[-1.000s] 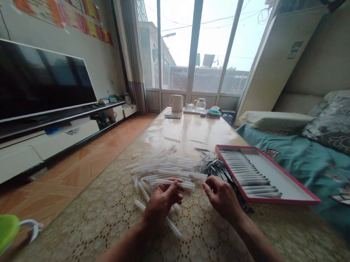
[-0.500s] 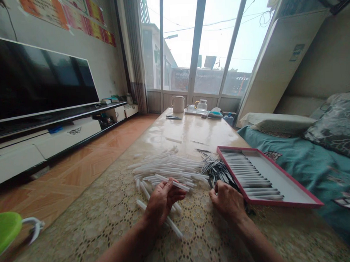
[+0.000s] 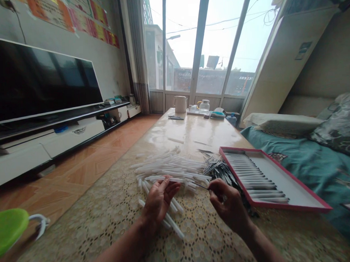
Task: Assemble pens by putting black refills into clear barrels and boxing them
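My left hand (image 3: 158, 199) pinches a slim white plastic tube (image 3: 175, 180) between thumb and fingers, its free end pointing right. In my right hand (image 3: 230, 202) a thin dark rod (image 3: 199, 185), like a pen refill, is gripped by its right end. The rod's tip points left toward the tube's end; whether they touch I cannot tell. Beyond my left hand spreads a heap of white tubes (image 3: 167, 164), and several more lie beneath it. A pile of similar dark rods (image 3: 220, 170) lies just past my right hand.
To the right sits a shallow pink-edged box (image 3: 293, 178) holding a row of white tubes with dark ends (image 3: 252, 174). A jug (image 3: 180, 104) and a glass pot (image 3: 204, 106) stand at the table's far end. A green stool (image 3: 9, 231) is at lower left.
My right hand has lifted a dark rod from the pile and brought it toward the tube. My left hand still holds the tube, now turned more level. The view has shifted slightly.
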Demonstrator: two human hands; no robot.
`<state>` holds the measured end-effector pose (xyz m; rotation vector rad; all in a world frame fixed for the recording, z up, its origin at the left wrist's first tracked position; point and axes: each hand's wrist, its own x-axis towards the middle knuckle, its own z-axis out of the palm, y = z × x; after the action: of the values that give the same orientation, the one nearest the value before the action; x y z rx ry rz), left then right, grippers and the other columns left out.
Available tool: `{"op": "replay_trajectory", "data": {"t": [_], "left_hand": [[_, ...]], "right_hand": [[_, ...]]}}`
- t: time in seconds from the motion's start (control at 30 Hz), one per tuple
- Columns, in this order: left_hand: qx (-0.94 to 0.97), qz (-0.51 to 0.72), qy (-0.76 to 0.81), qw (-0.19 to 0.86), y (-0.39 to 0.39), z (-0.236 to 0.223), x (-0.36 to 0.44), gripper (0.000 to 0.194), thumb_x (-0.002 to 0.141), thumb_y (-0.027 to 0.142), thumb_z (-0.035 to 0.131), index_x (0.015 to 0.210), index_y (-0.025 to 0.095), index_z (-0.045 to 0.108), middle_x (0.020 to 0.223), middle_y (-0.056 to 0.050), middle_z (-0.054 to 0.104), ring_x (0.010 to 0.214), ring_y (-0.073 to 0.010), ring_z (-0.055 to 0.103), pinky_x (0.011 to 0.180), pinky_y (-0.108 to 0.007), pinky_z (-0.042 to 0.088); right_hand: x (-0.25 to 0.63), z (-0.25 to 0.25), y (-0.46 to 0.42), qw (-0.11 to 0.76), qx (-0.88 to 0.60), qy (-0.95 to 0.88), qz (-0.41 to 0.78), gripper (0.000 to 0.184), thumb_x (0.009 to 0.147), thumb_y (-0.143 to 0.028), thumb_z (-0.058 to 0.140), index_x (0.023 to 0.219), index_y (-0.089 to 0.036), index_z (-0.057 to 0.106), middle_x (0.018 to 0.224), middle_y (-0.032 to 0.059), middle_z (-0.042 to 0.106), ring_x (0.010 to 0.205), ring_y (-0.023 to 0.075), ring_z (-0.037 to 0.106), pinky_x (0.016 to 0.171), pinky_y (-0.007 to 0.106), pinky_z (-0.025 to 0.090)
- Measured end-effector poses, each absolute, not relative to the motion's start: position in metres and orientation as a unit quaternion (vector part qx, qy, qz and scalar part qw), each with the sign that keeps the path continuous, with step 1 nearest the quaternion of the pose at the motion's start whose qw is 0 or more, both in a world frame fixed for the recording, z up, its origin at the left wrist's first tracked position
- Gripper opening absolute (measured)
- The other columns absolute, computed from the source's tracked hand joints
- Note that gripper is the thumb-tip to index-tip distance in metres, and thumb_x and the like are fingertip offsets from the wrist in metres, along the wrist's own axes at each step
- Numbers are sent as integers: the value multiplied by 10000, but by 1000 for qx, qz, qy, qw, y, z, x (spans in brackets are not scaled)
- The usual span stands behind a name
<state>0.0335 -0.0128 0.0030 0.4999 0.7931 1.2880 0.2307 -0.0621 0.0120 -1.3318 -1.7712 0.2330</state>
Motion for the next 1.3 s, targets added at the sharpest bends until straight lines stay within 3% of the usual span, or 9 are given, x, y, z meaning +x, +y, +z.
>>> {"op": "replay_trajectory", "data": {"t": [0.27, 0.5, 0.6, 0.7, 0.83, 0.93, 1.07, 1.2, 1.3], "left_hand": [[249, 554, 348, 714, -14, 1, 37, 43, 836, 133, 554, 820, 158, 523, 663, -25, 701, 600, -120, 682, 596, -200, 556], [254, 555, 336, 718, -14, 0, 36, 112, 761, 138, 658, 803, 146, 555, 652, -32, 706, 607, -143, 686, 601, -219, 555], [279, 532, 311, 737, -16, 0, 38, 142, 719, 174, 712, 778, 135, 589, 654, -33, 702, 588, -141, 675, 590, -229, 549], [325, 474, 282, 768, -17, -3, 41, 189, 682, 225, 752, 787, 115, 639, 641, -47, 698, 571, -144, 664, 555, -226, 532], [320, 438, 258, 800, -17, -5, 39, 179, 686, 213, 751, 797, 93, 678, 638, -67, 700, 557, -137, 655, 521, -201, 513], [228, 495, 272, 793, -15, -1, 34, 33, 773, 122, 650, 782, 104, 676, 680, -64, 711, 593, -117, 664, 568, -184, 530], [157, 547, 275, 775, -12, 5, 29, 210, 862, 48, 468, 785, 102, 656, 698, -74, 710, 587, -111, 666, 559, -191, 543], [158, 546, 265, 779, -11, 4, 28, 205, 869, 55, 455, 802, 98, 644, 691, -85, 709, 585, -122, 671, 548, -197, 545], [167, 538, 270, 781, -12, 2, 30, 165, 856, 63, 485, 811, 101, 638, 694, -90, 712, 581, -128, 673, 551, -201, 546]], "right_hand": [[226, 14, -64, 427, -514, -735, 118, 82, 788, -156, 470, 718, -197, 479, 587, -51, 440, 506, 86, 411, 489, 189, 337], [228, 7, -62, 451, -513, -717, 139, 97, 820, -205, 494, 805, -178, 586, 554, -56, 438, 476, 80, 387, 469, 192, 308], [226, 8, -65, 460, -514, -706, 162, 86, 820, -215, 491, 803, -180, 568, 539, -67, 384, 468, 83, 361, 464, 200, 293], [221, 11, -69, 468, -499, -704, 191, 89, 840, -246, 470, 829, -186, 534, 595, -51, 419, 524, 96, 414, 502, 205, 331], [223, 9, -67, 487, -470, -681, 280, 266, 920, -373, 335, 899, -189, 524, 619, -30, 485, 542, 115, 480, 511, 213, 376], [237, 7, -58, 501, -549, -631, 223, 365, 937, -418, 265, 821, -190, 526, 561, -28, 494, 480, 118, 469, 483, 221, 352], [265, 9, -48, 374, -718, -587, 8, 257, 875, -372, 431, 705, -202, 523, 576, 0, 554, 536, 145, 524, 530, 243, 318], [287, 12, -49, 167, -791, -587, -45, 132, 839, -237, 456, 806, -198, 578, 756, 65, 663, 669, 204, 621, 556, 266, 317], [293, 9, -53, 68, -787, -611, -57, 185, 821, -185, 461, 951, -162, 591, 909, 113, 676, 799, 240, 638, 597, 281, 345]]}}
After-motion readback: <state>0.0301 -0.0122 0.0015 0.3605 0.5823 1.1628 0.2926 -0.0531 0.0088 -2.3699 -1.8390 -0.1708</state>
